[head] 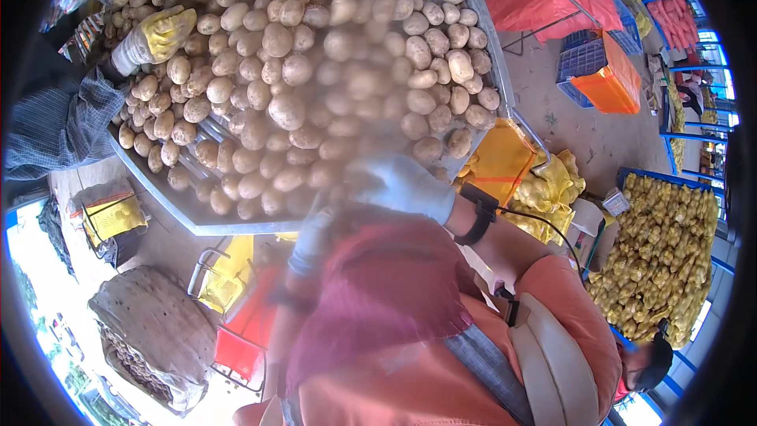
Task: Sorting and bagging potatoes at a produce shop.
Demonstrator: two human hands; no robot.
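Note:
Many brown potatoes [287, 111] lie spread over a metal-rimmed sorting table [236, 228] in front of me. My right hand [408, 186], in a pale blue glove with a black strap at the wrist, is at the table's near edge beside potatoes. Its fingers are blurred, so what they touch is unclear. My left hand [310, 242], also in a pale glove, is low at the near edge, partly hidden by dark red cloth [390, 284]. Whether it holds anything does not show. A blurred patch covers the middle of the view.
A co-worker's yellow-and-white gloved hand [159, 35] rests among potatoes at the left. An orange mesh bag [500, 151] hangs at the table's right corner, near filled yellow bags [550, 189]. Blue crates [582, 62] stand right; a covered potato heap [154, 313] lies lower left.

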